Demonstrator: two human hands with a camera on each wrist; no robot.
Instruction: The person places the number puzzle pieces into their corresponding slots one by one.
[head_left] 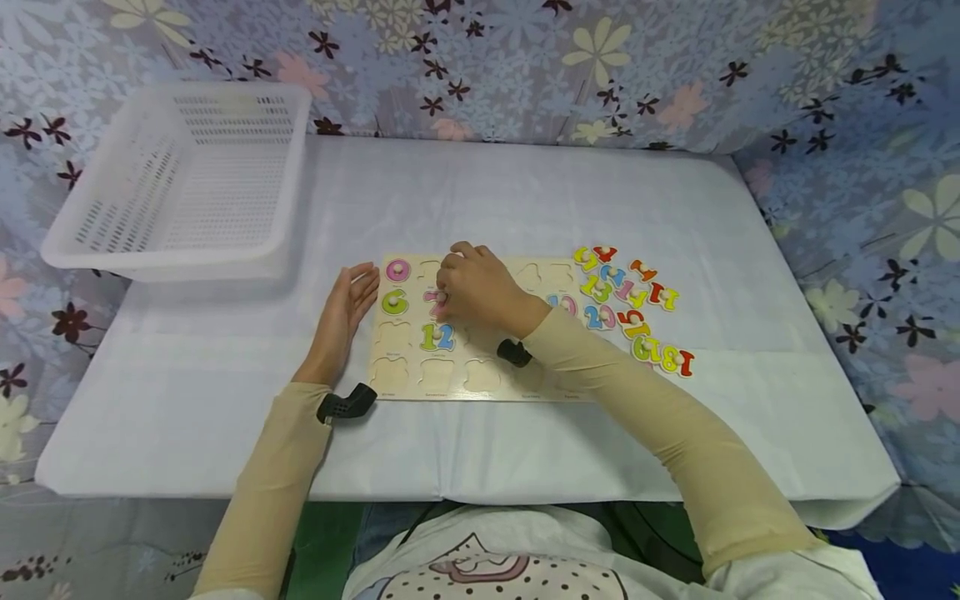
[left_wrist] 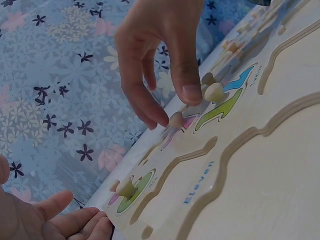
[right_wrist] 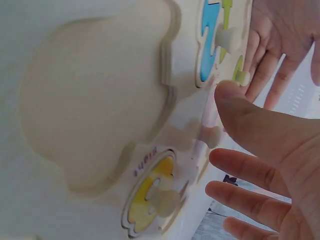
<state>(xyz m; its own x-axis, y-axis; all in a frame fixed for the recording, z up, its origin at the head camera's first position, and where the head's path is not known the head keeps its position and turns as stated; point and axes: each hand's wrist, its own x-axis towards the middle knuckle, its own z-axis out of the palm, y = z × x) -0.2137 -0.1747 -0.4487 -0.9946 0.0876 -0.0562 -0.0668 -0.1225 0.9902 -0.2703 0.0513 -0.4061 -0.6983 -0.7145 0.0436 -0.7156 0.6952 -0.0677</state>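
From where I stand, the pink seven (head_left: 430, 296) seems to lie in its slot beside the green six (head_left: 393, 302). The right hand (head_left: 480, 287) is over it, grip spread either side of the knob (right_wrist: 212, 136), likely its handle. The left hand (head_left: 347, 304), fingers straight, borders the board (head_left: 457, 367), perhaps steadying it. Loose numbers (head_left: 632, 323) sit rightward, presumably for easy reach.

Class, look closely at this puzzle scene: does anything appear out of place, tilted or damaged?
The loose number pieces look untidy: crowded together at differing angles right of the puzzle board, while several recesses sit empty. I see no damage or spill. The right hand partly hides the pink 7, so its fit is unclear.
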